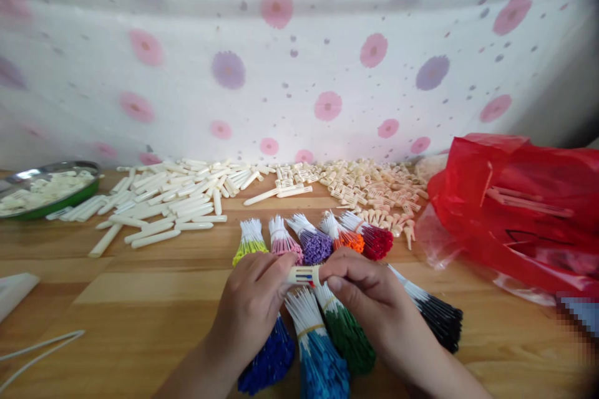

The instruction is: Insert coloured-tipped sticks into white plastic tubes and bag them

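Observation:
My left hand (250,302) and my right hand (369,299) meet in the lower middle, both pinching a small cream plastic holder (304,275) that has a few coloured refills inside. Beneath my hands lie bundles of thin refills: dark blue (269,361), light blue (321,355), green (349,333) and black (440,318). Just beyond my hands sits a row of bundles: yellow-green (249,243), pink (283,242), purple (312,242), orange (345,235) and red (374,238).
A pile of white plastic tubes (173,196) lies at the back left of the wooden table (140,299), a pile of small cream parts (369,187) at the back right. A green-rimmed metal dish (47,190) stands far left, a red plastic bag (519,206) at right. A flowered cloth (299,68) hangs behind.

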`<state>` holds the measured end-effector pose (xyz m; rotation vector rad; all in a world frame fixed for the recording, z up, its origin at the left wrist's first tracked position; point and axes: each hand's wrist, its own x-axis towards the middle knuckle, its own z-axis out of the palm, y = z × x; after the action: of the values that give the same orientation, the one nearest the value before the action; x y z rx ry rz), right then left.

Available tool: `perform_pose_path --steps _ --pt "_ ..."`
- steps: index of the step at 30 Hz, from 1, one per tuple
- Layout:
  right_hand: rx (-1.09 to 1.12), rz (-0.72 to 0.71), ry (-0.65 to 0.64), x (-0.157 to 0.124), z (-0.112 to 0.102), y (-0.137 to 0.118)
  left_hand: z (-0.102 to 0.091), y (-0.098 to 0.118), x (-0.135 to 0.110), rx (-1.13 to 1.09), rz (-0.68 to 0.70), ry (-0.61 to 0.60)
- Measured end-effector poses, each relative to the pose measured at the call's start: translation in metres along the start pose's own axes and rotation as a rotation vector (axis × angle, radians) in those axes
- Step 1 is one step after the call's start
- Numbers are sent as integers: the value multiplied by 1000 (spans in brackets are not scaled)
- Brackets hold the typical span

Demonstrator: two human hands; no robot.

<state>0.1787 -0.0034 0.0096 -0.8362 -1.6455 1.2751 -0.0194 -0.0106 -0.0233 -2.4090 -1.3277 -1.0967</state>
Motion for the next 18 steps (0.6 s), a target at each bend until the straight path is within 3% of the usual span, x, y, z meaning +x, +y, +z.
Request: perform_pose_path --steps 3,6,8,13,18 --pt "35 10 -13 0 -2 -1 3 -1 -1 -119 -57 -36" --pt "-18 -126 53 -3 -9 -6 6 -2 0 -321 -143 -81" --pt "-97 -243 77 -6 -14 -11 6 -3 0 -434 -159 -94" --pt "-344 -403 -40 -13 -14 -25 6 -4 -1 -534 -126 -120" --pt "-664 -528 27 -12 -5 -27 7 -5 -1 -554 -86 -145"
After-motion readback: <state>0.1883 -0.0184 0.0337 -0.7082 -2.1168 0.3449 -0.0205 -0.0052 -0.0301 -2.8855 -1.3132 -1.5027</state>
